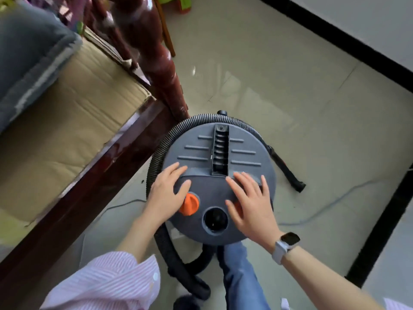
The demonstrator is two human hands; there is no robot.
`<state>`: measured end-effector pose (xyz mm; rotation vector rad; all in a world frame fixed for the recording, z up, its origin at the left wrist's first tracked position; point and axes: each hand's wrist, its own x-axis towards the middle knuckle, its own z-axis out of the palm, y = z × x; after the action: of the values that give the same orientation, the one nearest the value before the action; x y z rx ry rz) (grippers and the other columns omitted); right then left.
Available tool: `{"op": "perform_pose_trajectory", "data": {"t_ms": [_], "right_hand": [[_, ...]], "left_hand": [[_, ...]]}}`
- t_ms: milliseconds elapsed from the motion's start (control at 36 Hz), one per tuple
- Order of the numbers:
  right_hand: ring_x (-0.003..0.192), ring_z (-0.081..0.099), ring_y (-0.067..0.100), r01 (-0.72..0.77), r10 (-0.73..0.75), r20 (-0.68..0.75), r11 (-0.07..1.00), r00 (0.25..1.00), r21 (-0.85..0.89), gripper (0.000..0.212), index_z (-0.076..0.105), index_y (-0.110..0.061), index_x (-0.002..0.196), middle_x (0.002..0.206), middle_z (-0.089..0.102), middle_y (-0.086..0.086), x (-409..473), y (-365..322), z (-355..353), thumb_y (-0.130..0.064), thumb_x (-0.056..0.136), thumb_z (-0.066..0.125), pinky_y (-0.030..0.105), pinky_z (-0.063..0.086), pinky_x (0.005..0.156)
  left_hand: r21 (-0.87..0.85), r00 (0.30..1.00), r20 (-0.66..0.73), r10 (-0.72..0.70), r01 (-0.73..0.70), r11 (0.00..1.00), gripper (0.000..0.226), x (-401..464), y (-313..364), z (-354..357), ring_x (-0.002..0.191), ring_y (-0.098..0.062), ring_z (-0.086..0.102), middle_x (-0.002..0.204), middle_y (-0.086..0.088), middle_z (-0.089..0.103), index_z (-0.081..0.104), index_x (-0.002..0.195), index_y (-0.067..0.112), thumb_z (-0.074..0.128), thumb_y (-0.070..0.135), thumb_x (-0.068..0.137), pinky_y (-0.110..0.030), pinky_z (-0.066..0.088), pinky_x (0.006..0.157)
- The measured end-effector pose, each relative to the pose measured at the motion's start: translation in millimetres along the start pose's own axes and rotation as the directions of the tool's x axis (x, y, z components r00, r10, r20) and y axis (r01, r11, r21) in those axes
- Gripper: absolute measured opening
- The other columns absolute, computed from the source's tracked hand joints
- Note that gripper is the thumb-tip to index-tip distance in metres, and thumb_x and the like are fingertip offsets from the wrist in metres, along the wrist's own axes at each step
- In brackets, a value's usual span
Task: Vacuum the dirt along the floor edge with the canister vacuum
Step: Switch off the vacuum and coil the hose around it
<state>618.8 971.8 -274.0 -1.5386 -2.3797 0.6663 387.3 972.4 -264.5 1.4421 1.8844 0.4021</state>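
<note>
The grey round canister vacuum [214, 191] stands on the tiled floor below me, seen from above. Its black ribbed hose [178, 128] curls around the lid's left and far rim, and the black nozzle [288, 173] lies on the floor to the right. My left hand [166, 195] lies flat on the lid's left side with straight fingers, beside an orange knob [190, 204]. My right hand [250, 204], a watch on its wrist, rests spread on the lid's right side, partly covering a second orange part. A round black port [215, 219] sits between the hands.
A dark red wooden bed frame [96, 175] with a turned post [156, 59] and cardboard on top stands close on the left. A black floor border [348, 41] runs along the white wall at the right. A thin cord [335, 198] lies on the tiles.
</note>
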Motion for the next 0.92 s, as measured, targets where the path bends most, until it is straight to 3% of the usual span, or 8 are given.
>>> {"op": "perform_pose_trajectory", "data": {"t_ms": [56, 194, 306, 444, 556, 667, 778, 917], "right_hand": [[0.136, 0.035, 0.029, -0.03, 0.029, -0.024, 0.997, 0.999, -0.067, 0.053, 0.044, -0.018, 0.137, 0.142, 0.047, 0.013, -23, -11, 10, -0.041, 0.088, 0.047, 0.06, 0.02, 0.11], [0.142, 0.02, 0.038, -0.151, 0.154, 0.003, 0.97, 0.988, -0.188, 0.067, 0.04, -0.021, 0.141, 0.152, 0.032, 0.015, -86, -34, 49, -0.052, 0.083, 0.051, 0.067, 0.027, 0.102], [0.141, 0.017, 0.039, -0.282, 0.279, -0.045, 0.94, 0.959, -0.194, 0.085, 0.022, -0.024, 0.148, 0.152, 0.029, 0.019, -112, -47, 80, -0.049, 0.08, 0.066, 0.065, 0.035, 0.102], [0.14, 0.022, 0.045, -0.363, 0.353, -0.09, 0.917, 0.931, -0.163, 0.084, 0.012, -0.019, 0.151, 0.152, 0.028, 0.023, -110, -58, 98, -0.059, 0.083, 0.039, 0.058, 0.033, 0.105], [0.142, 0.018, 0.041, -0.346, 0.326, -0.133, 0.923, 0.936, -0.167, 0.087, 0.009, -0.02, 0.151, 0.154, 0.027, 0.02, -110, -44, 106, -0.057, 0.082, 0.046, 0.057, 0.03, 0.108], [0.142, 0.023, 0.038, -0.361, 0.338, -0.137, 0.911, 0.931, -0.201, 0.085, 0.018, -0.013, 0.149, 0.154, 0.029, 0.014, -104, -27, 102, -0.057, 0.081, 0.041, 0.056, 0.031, 0.108], [0.147, 0.01, 0.032, -0.346, 0.318, -0.156, 0.914, 0.935, -0.211, 0.084, 0.013, -0.016, 0.152, 0.159, 0.015, 0.007, -99, 2, 90, -0.047, 0.088, 0.057, 0.055, 0.017, 0.114], [0.148, -0.005, 0.023, -0.343, 0.322, -0.12, 0.893, 0.939, -0.292, 0.079, 0.001, -0.02, 0.152, 0.161, -0.001, 0.0, -92, 25, 64, -0.044, 0.095, 0.048, 0.047, -0.003, 0.118]], "left_hand": [[0.027, 0.998, 0.023, 0.056, -0.057, 0.998, 0.076, -27, -12, 6, 0.141, -0.019, 0.028, 0.153, -0.004, 0.032, 0.04, 0.144, 0.021, 0.037, 0.06, 0.078, -0.031, 0.021, 0.114], [0.121, 0.986, 0.04, 0.164, -0.167, 0.978, 0.076, -83, -47, 25, 0.147, -0.022, 0.007, 0.16, 0.0, -0.007, 0.017, 0.151, 0.03, 0.058, 0.042, 0.087, -0.041, 0.022, 0.115], [0.228, 0.969, 0.064, 0.237, -0.245, 0.942, 0.075, -105, -73, 40, 0.145, -0.031, 0.02, 0.159, -0.004, -0.004, 0.022, 0.151, 0.02, 0.057, 0.038, 0.087, -0.045, 0.031, 0.109], [0.288, 0.94, 0.061, 0.334, -0.337, 0.896, 0.075, -103, -84, 51, 0.142, -0.038, 0.023, 0.155, -0.007, -0.007, 0.029, 0.148, 0.007, 0.062, 0.03, 0.084, -0.052, 0.031, 0.108], [0.293, 0.916, 0.054, 0.398, -0.396, 0.87, 0.078, -99, -91, 61, 0.144, -0.038, 0.012, 0.156, -0.018, -0.005, 0.03, 0.146, 0.0, 0.071, 0.016, 0.081, -0.048, 0.028, 0.113], [0.293, 0.9, 0.065, 0.43, -0.429, 0.854, 0.079, -100, -85, 74, 0.142, -0.034, -0.003, 0.155, -0.015, -0.005, 0.028, 0.145, -0.003, 0.069, 0.017, 0.081, -0.042, 0.014, 0.112], [0.278, 0.885, 0.11, 0.452, -0.464, 0.841, 0.083, -103, -64, 93, 0.142, -0.044, -0.01, 0.158, -0.014, -0.004, 0.018, 0.15, 0.003, 0.063, 0.027, 0.085, -0.044, 0.002, 0.115], [0.185, 0.875, 0.067, 0.48, -0.483, 0.856, 0.083, -100, -51, 109, 0.141, -0.025, -0.02, 0.154, 0.0, -0.016, 0.015, 0.152, 0.016, 0.065, 0.02, 0.086, -0.036, 0.002, 0.116]]}}
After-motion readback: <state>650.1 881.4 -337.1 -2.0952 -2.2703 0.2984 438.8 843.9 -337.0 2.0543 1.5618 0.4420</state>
